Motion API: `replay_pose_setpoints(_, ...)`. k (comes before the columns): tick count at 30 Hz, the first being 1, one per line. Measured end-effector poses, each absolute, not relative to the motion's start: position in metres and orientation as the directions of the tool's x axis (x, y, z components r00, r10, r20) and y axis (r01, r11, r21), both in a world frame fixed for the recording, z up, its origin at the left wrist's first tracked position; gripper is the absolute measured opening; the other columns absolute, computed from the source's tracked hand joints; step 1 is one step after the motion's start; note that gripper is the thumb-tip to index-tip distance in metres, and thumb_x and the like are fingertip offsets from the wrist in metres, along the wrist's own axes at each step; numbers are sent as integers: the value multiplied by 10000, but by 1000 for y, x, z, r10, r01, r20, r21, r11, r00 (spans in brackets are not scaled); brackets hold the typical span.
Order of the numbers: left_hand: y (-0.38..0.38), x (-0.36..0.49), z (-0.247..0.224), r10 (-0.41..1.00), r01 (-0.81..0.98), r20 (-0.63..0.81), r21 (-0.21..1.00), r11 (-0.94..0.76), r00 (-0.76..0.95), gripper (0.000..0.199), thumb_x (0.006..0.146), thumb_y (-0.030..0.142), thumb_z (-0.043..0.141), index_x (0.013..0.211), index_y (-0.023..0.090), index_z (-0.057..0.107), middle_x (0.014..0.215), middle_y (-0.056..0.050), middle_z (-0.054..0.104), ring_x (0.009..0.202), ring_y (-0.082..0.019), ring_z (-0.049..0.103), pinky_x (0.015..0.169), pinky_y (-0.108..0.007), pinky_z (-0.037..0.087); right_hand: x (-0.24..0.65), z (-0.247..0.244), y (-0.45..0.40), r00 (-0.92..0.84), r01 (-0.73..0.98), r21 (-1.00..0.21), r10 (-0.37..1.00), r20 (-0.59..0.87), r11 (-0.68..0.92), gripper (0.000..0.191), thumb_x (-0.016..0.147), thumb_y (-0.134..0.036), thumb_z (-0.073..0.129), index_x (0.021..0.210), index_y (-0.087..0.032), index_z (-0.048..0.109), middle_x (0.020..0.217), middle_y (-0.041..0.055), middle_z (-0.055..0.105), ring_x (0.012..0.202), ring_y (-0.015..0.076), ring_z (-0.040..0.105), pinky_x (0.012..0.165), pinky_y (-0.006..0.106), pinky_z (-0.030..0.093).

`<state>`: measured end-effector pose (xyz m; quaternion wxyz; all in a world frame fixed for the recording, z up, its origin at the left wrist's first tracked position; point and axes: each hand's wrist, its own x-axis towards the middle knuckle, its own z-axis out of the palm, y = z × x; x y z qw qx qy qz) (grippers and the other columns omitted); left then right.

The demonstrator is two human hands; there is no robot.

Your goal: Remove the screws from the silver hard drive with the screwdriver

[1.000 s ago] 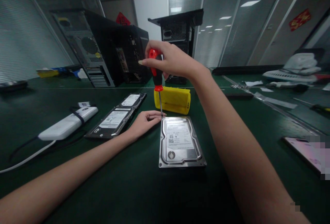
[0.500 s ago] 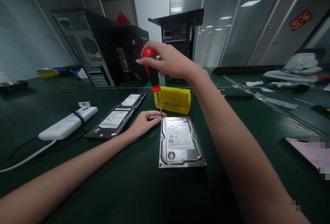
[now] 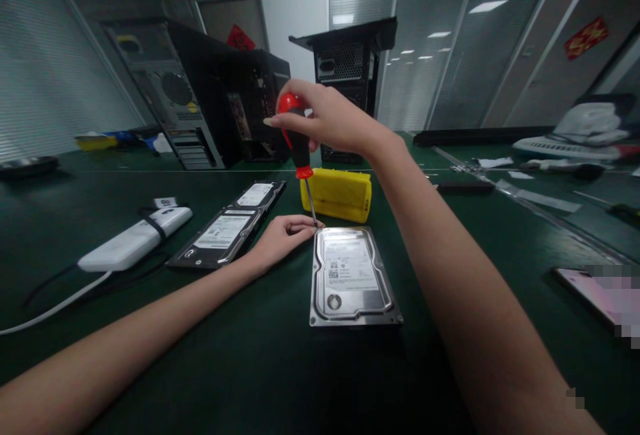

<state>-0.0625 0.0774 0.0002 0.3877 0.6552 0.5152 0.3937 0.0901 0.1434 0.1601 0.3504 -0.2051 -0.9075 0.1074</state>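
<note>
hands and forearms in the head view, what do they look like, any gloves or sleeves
The left hand and right hand are bare, with slender fingers and no gloves, rings or watch visible. The left forearm and right forearm are slim, with no sleeves in view. The right thumbnail looks fairly long.

Beyond the far edge of the green desk [image 3: 240, 368], glass partitions [image 3: 450, 61] are rising beside a white wall [image 3: 290, 8] — blinds [image 3: 357, 1] are lining them, ceiling-light reflections [image 3: 489, 6] are glowing, a red decoration [image 3: 587, 39] is hanging toward the right.
</note>
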Motion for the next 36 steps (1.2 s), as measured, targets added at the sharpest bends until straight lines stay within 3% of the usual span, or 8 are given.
replay_pose_setpoints(36,79,-64,-1,970,398,149,891,-217,194,260,827,299,607,1008,150,719,997,-83,767,958,-209,703,904,-327,511,86,160,138,-663,337,-338,476,578,879,314,943,-405,556,1101,-134,536,968,57,632,559,58,526,494,184,399)
